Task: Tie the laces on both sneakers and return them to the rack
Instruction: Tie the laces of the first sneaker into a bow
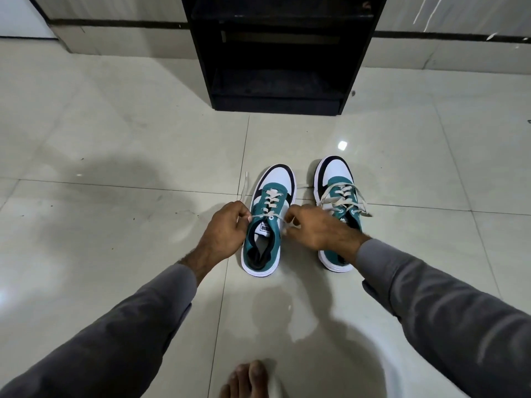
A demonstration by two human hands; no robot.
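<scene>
Two teal, white and black sneakers stand side by side on the tiled floor, toes pointing away from me. The left sneaker (270,216) has its beige laces untied. My left hand (227,228) pinches the left lace end, which trails up over the floor. On the other side of the shoe, my right hand (313,225) pinches the right lace end. The right sneaker (337,196) has a tied bow over its tongue; its heel is partly hidden behind my right wrist. The black shoe rack (278,53) stands beyond the sneakers.
Glossy pale floor tiles (115,168) spread all around the sneakers. A wall with a dark skirting line (120,23) runs behind the rack. My bare foot (247,380) shows at the bottom edge.
</scene>
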